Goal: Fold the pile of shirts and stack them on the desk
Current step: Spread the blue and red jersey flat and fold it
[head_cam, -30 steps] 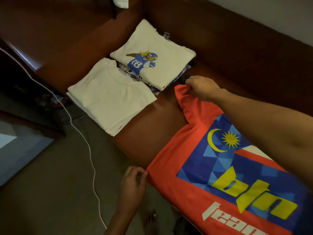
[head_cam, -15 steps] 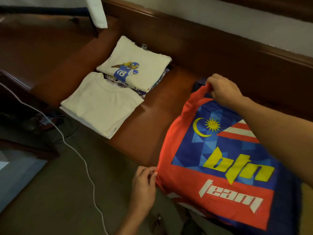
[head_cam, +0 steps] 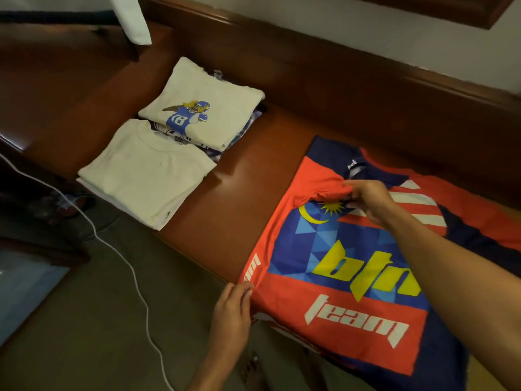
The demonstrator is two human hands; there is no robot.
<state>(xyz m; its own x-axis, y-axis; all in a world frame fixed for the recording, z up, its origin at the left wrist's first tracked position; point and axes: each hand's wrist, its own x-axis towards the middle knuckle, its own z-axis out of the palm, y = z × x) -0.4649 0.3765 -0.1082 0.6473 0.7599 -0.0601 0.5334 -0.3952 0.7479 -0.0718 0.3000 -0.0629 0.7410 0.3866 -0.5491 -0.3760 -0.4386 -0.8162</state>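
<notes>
Orange-and-navy printed jersey shirt (head_cam: 352, 277), probably light and limp, lay lower right of frame on the brown wooden surface (head_cam: 239, 198); left hand (head_cam: 234, 311) pinched its side edge, right hand (head_cam: 369, 198) its folded shoulder.

Red and blue jersey (head_cam: 284, 294), near right on the desk (head_cam: 239, 193): big yellow "btn" across the blue panel, last letter partly covered. White "team" sits below it on the red band. Yellow crescent and star sign (head_cam: 313, 217) above, beside red-white stripes. White letters on its folded left edge, unreadable. Collar logo (head_cam: 352, 165) too small to read. Cream folded shirt (head_cam: 220, 91), far left: white "18" on the blue player print (head_cam: 187, 115).
</notes>
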